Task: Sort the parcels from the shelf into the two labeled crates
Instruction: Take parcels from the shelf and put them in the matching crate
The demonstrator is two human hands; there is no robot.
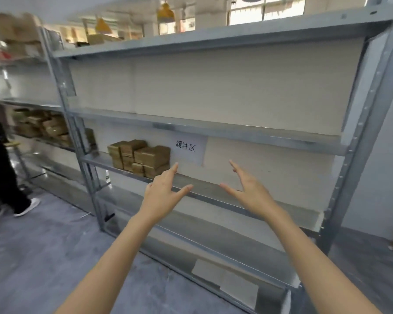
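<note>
Both hands, left hand (162,189) and right hand (251,189), reach open-fingered toward shelf (213,193) parcels (141,158).

Grey metal shelf (254,137) with several levels between perforated uprights. A neat stack of brown parcels (143,158) sits at the left end of a middle level, and pale flat slabs (227,283) lie on the lowest. The neighbouring rack (32,103), left, carries a looser heap (45,128) of similar packages.

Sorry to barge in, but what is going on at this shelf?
A person reaches both hands toward the metal shelf. The left hand is open near the stack of brown parcels, and the right hand is open further right. Neither holds a parcel yet; no crates are in view.
</note>
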